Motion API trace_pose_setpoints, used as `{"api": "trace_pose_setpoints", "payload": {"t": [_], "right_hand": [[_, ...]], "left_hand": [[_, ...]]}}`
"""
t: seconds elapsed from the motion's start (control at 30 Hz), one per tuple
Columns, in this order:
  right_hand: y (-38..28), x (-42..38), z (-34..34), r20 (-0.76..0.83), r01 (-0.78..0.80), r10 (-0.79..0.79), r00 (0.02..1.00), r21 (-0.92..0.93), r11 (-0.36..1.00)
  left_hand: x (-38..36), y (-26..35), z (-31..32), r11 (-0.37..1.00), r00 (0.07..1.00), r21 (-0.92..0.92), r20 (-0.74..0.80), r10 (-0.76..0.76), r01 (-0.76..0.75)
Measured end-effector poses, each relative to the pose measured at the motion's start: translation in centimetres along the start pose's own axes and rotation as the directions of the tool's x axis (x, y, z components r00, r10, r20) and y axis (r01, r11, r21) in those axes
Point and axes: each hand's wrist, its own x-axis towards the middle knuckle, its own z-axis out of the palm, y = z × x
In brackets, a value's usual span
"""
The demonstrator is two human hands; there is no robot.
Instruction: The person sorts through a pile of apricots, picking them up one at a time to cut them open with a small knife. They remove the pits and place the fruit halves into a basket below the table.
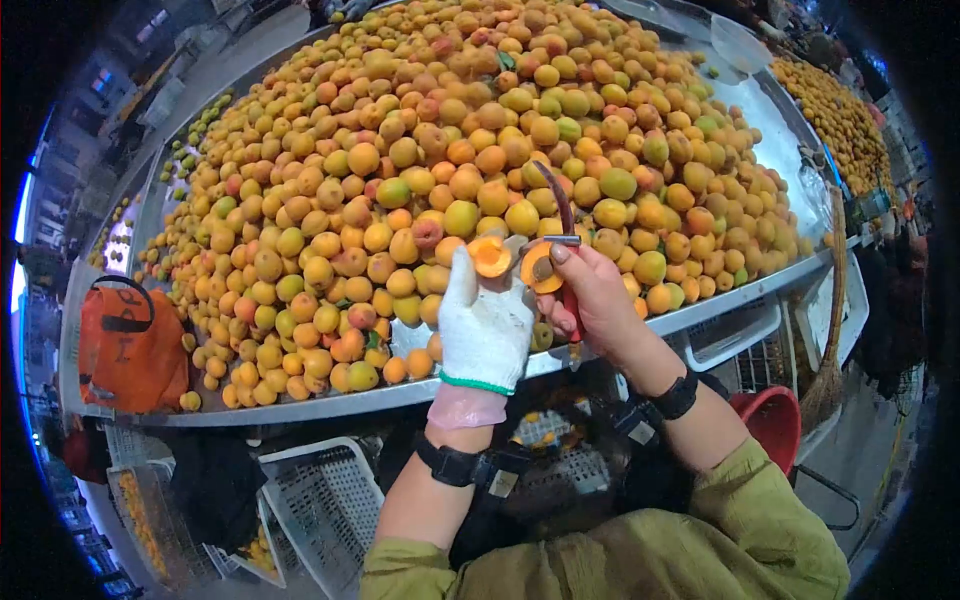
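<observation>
Two halves of a split apricot sit at the near edge of the heaped fruit pile [450,170]: the left hand [485,320], in a white glove, pinches one half [491,257] cut side up, and the bare right hand [600,295] closes on the other half [541,268], stone showing, together with a curved knife [560,205] whose blade points up. Both hover above the metal surface [330,405]. An orange bag [128,345] lies at the left end, and a white crate [320,505] stands below

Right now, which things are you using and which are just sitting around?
In use: left hand, right hand, knife, the apricot halves, apricot pile.

Lying about: orange bag, white crates, broom, red tub.
</observation>
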Motion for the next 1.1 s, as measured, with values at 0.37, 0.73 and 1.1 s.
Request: {"api": "trace_pose_setpoints", "payload": {"t": [0.37,0.73,1.1], "right_hand": [[3.3,1.0,1.0,0.042,0.28,-0.318,0.947,-0.589,0.758],[1.7,0.6,1.7,-0.095,0.096,-0.14,0.986,-0.361,0.927],[0.9,1.0,0.4,-0.119,0.251,-0.346,0.931,-0.481,0.84]], "left_hand": [[1.1,-0.5,-3.4,0.993,0.999,-0.116,-0.028,0.037,-0.04],[1.0,-0.1,-3.1,0.991,0.979,-0.101,-0.193,0.072,-0.093],[-0.1,-2.6,-2.3,0.694,0.935,0.631,0.179,0.305,-0.347]]}}
